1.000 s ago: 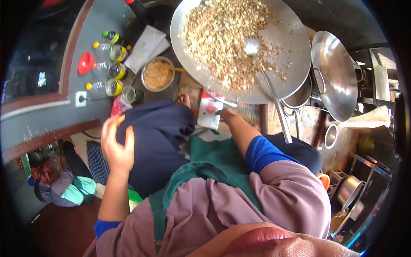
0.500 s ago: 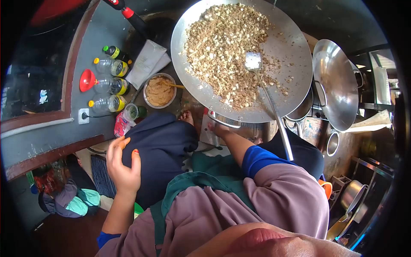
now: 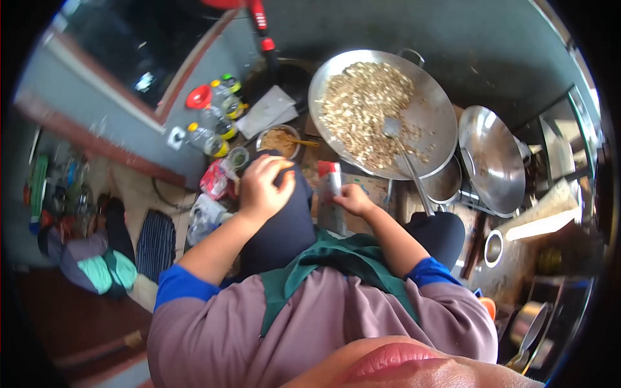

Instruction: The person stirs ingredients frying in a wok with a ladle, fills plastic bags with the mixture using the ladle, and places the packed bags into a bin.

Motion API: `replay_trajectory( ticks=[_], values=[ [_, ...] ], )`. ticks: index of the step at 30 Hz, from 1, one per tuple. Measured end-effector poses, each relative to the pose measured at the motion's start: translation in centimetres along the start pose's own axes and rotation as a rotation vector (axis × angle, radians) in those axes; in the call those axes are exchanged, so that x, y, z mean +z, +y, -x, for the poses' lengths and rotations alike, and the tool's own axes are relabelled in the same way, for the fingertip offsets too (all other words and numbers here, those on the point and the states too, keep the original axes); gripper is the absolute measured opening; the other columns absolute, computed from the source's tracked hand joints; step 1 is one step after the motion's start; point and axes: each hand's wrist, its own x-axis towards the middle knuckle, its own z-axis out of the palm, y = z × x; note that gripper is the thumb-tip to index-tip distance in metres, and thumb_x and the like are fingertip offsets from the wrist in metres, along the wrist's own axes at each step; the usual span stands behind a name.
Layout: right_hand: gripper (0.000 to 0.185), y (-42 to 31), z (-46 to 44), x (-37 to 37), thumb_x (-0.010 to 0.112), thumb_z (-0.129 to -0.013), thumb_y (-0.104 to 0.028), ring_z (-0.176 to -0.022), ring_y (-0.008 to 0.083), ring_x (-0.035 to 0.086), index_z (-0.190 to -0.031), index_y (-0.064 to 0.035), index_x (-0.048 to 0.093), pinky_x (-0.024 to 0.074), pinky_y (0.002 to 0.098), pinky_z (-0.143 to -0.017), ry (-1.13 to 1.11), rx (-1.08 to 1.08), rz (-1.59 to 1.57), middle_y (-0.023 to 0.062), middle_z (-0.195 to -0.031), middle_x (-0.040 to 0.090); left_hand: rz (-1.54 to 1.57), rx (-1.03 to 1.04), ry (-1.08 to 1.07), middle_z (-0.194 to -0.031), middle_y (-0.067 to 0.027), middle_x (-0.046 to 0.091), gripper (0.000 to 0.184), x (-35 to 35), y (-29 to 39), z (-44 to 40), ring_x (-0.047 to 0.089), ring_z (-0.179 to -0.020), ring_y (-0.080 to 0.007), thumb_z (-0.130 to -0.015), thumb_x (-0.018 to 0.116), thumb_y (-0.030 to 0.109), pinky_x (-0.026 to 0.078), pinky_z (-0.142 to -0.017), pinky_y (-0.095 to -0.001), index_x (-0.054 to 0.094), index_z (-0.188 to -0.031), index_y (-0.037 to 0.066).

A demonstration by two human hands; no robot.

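My right hand (image 3: 352, 199) is closed around a packet with a red top and a silver-white body (image 3: 331, 180), held upright in front of my lap; its exact kind is not clear. My left hand (image 3: 265, 189) hovers over my left knee with loosely bent fingers apart and nothing in them. Ahead sits a large wok (image 3: 436, 116) holding a mound of chopped, crumbly food (image 3: 365, 107). A metal spatula (image 3: 416, 178) rests in it, blade on the food and handle over the near rim. Left of the wok is a bowl of brownish paste (image 3: 277, 139) with a yellow-handled utensil.
Several bottles (image 3: 217, 119) and a red funnel (image 3: 198, 97) line the left wall. A second wok (image 3: 495, 161) leans at the right beside a smaller pan (image 3: 443, 181). A pink plastic bag (image 3: 218, 181) lies near my left knee. Another person (image 3: 100, 258) sits at the far left.
My right hand has come up from low beside the wok and now holds the red-and-silver packet. My left hand has moved forward and right, over my knee. The view has shifted.
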Motion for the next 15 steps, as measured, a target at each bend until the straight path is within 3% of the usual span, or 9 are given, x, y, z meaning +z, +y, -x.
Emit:
replay_trajectory(
  ticks=[4,6,8,9,10,12,13,14,15],
  values=[
    [0.018,-4.0,5.7,-0.7,0.06,-0.074,-0.011,-0.07,0.0174,0.061,-0.088,-0.0011,0.065,0.0476,0.0317,-0.065,0.289,-0.332,-0.142,0.0122,-0.076,0.064,0.204,0.015,-0.096,-0.08,-0.0124,0.064,0.014,0.5,2.7,2.0,0.063,-0.076,-0.0297,-0.073,0.065,0.012,0.05,-0.067,-0.0362,0.063,-0.084,0.003],
    [0.018,-7.2,9.5,-0.4,0.06,-0.077,-0.004,-0.073,0.0137,0.059,-0.094,-0.0008,0.064,0.0464,0.0267,-0.065,0.416,-0.394,-0.157,0.0091,-0.08,0.064,0.374,-0.027,-0.121,-0.089,-0.0148,0.064,0.031,1.8,4.9,3.9,0.062,-0.081,-0.0318,-0.074,0.068,0.02,0.05,-0.073,-0.037,0.061,-0.098,0.002],
    [0.019,-8.0,12.1,0.1,0.064,-0.078,-0.012,-0.072,0.0175,0.061,-0.094,-0.0014,0.063,0.0478,0.0301,-0.066,0.5,-0.574,0.001,0.0102,-0.081,0.063,0.479,-0.164,-0.288,-0.128,-0.0243,0.043,0.09,5.1,6.0,7.4,0.042,-0.121,-0.0364,-0.069,0.076,0.035,0.035,-0.1,-0.0416,0.028,-0.137,-0.001],
    [0.019,-7.1,11.9,0.9,0.064,-0.077,-0.013,-0.07,0.0206,0.062,-0.093,-0.0013,0.062,0.0488,0.0317,-0.063,0.567,-0.781,0.035,0.012,-0.082,0.063,0.824,-0.222,-0.226,-0.141,-0.0249,0.025,0.109,7.7,7.0,9.2,0.026,-0.132,-0.034,-0.067,0.078,0.041,0.023,-0.108,-0.0401,0.01,-0.142,-0.001],
    [0.018,-6.9,12.6,2.3,0.063,-0.076,-0.011,-0.067,0.0226,0.062,-0.09,-0.0008,0.061,0.0496,0.033,-0.062,0.467,-0.698,-0.168,0.0127,-0.078,0.062,0.925,-0.4,-0.368,-0.147,-0.021,0.014,0.112,9.7,7.1,10.9,0.015,-0.137,-0.0303,-0.071,0.075,0.041,0.014,-0.111,-0.038,0.001,-0.143,0.0],
    [0.013,-6.1,14.0,3.0,0.062,-0.076,-0.01,-0.067,0.0219,0.062,-0.084,0.0003,0.06,0.0499,0.0335,-0.063,0.224,-0.384,-0.126,0.0112,-0.073,0.061,1.299,-0.581,-0.732,-0.113,-0.011,0.056,0.057,10.9,6.6,11.8,0.057,-0.099,-0.0254,-0.083,0.064,0.041,0.046,-0.087,-0.0346,0.048,-0.122,0.002],
    [0.014,-5.1,14.1,3.4,0.064,-0.076,-0.012,-0.061,0.0229,0.06,-0.078,0.0004,0.059,0.0486,0.034,-0.059,0.13,-0.314,-0.125,0.0109,-0.068,0.059,1.341,-0.906,-0.751,-0.102,-0.008,0.059,0.046,10.1,6.9,12.1,0.059,-0.088,-0.0219,-0.085,0.061,0.041,0.049,-0.077,-0.0339,0.053,-0.113,0.005],
    [0.018,-5.3,14.1,3.6,0.068,-0.075,-0.015,-0.061,0.0246,0.059,-0.074,0.0003,0.059,0.0468,0.0343,-0.057,0.223,-0.453,0.155,0.0123,-0.069,0.058,1.36,-1.237,-0.75,-0.092,-0.0051,0.062,0.037,7.3,8.1,11.5,0.06,-0.077,-0.0184,-0.087,0.059,0.04,0.052,-0.068,-0.0332,0.059,-0.103,0.007],
    [0.018,-5.5,14.2,3.7,0.066,-0.077,-0.016,-0.064,0.0269,0.059,-0.075,-0.0001,0.059,0.0464,0.0355,-0.058,0.189,-0.453,0.148,0.0137,-0.072,0.059,1.378,-1.27,-0.704,-0.096,-0.0073,0.061,0.036,8.1,7.4,12.0,0.06,-0.08,-0.0203,-0.09,0.054,0.039,0.052,-0.067,-0.0388,0.057,-0.107,0.008]
  ],
)
